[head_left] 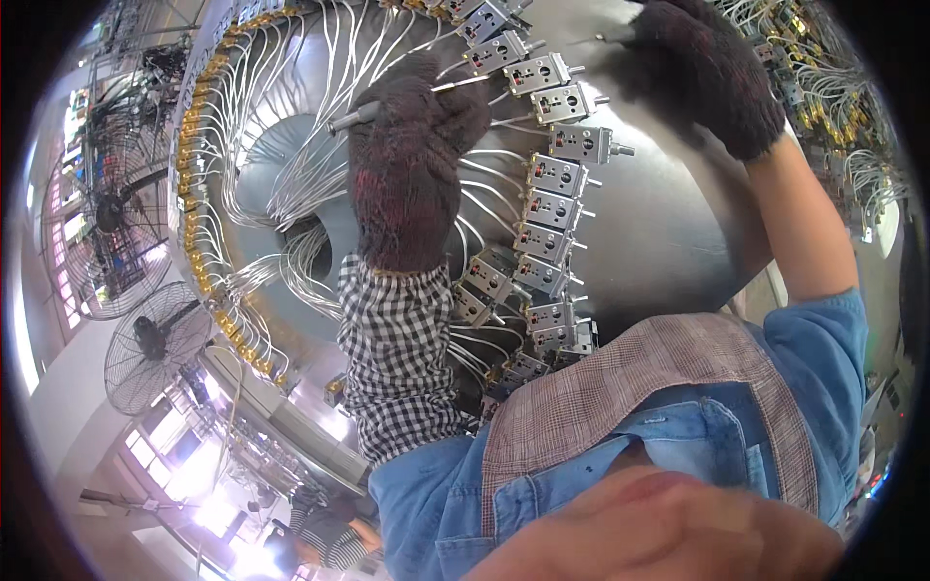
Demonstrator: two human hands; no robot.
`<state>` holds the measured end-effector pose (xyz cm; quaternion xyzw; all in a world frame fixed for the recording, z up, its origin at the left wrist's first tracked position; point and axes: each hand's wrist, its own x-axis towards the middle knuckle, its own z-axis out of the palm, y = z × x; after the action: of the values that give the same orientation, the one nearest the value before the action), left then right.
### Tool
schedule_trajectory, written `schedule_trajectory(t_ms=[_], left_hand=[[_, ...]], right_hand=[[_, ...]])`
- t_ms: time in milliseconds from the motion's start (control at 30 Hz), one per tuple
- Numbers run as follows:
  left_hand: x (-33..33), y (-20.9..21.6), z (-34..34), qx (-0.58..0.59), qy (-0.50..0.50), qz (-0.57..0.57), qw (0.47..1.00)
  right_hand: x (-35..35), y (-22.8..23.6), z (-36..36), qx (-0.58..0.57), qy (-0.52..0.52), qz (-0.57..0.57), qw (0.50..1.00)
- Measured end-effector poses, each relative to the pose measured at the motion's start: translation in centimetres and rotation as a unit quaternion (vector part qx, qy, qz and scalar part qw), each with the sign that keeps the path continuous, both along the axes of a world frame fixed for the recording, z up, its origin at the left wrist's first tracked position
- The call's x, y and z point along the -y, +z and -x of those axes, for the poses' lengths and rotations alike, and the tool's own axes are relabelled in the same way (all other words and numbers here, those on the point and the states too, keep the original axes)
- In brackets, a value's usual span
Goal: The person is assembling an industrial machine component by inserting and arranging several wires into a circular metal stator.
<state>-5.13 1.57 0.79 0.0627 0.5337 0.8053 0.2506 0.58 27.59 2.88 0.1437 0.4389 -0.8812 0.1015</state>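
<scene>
My left hand [407, 165], in a dark knitted glove, is closed around a slim metal rod-like tool [356, 117]. The tool's thicker grey end sticks out to the left, and a thin pale part points right toward a row of small metal control boxes [538, 73] with short shafts. White thin leads [484, 198] run from the boxes inward under this hand. At the upper right my right hand [712, 77], gloved alike, is closed over the shiny metal surface. A thin pointed thing [603, 39] protrudes from its fingers; its kind is too blurred to tell.
The round metal table [649, 223] carries brass-coloured fittings [191, 155] along its left rim. More wired boxes and fittings [823, 97] lie at the far right. Two floor fans [150, 339] stand left of the table. Another person [329, 537] is at lower left.
</scene>
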Motion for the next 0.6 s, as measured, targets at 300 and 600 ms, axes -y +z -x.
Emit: schedule_trajectory(t_ms=[300,600], left_hand=[[-2.8,0.7,-1.0,0.029,0.023,-0.017,0.999],[-3.2,0.4,-0.8,0.041,0.022,0.005,0.999]], right_hand=[[-1.0,-2.8,0.2,-0.442,0.014,-0.588,0.677],[0.2,-2.1,-0.2,-0.449,-0.055,-0.679,0.579]])
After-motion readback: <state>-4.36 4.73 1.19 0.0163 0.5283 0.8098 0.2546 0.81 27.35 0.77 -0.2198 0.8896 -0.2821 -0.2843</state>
